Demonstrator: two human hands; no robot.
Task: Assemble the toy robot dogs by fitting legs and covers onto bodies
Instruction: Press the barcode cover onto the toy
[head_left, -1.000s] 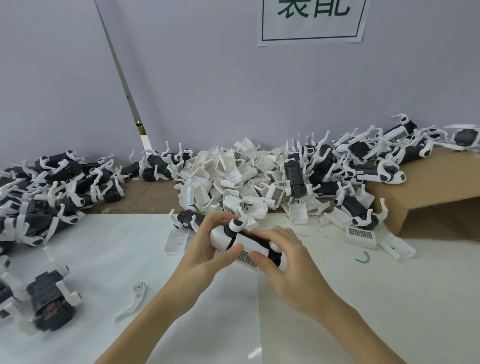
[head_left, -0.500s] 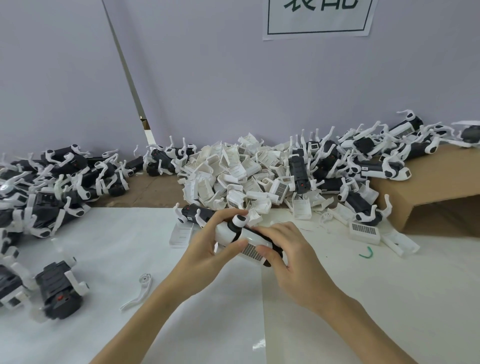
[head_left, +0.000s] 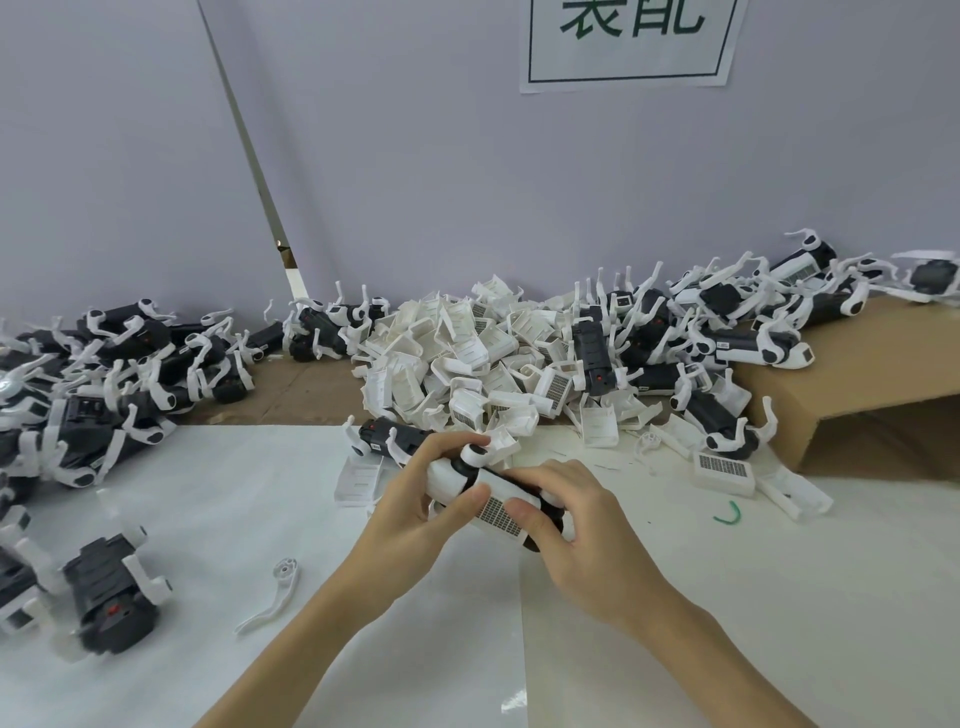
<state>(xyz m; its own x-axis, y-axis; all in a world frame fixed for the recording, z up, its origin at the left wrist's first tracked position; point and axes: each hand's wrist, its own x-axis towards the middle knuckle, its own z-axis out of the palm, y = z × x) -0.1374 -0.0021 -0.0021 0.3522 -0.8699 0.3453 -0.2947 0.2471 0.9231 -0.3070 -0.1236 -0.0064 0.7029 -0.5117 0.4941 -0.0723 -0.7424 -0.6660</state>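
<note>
Toy dog body (head_left: 493, 499) is held above the worktop (head_left: 260, 519), centre of frame, near edge of the cover pile. White cover with a grille patch faces up, black shell shows beneath, one white leg joint (head_left: 475, 455) sticks up at its far end.

Left hand (head_left: 415, 509): fingers curled round the body's left end, thumb lying on the cover beside the grille. Right hand (head_left: 582, 530): fingers wrapped over the right end, thumb tip on the grille edge. Both hands gripping, nothing else in them.

Just behind: black body (head_left: 387, 434) lying on the worktop, loose cover (head_left: 358, 480) touching its near side. Far centre: heap of white covers (head_left: 467, 353). Far left and far right: piles of legged black bodies, the right one partly on a cardboard box (head_left: 857, 384). Near left: single leg (head_left: 272, 592) lying flat, one black body with legs (head_left: 111, 592) beside it. Right: small green bent piece (head_left: 730, 514).
</note>
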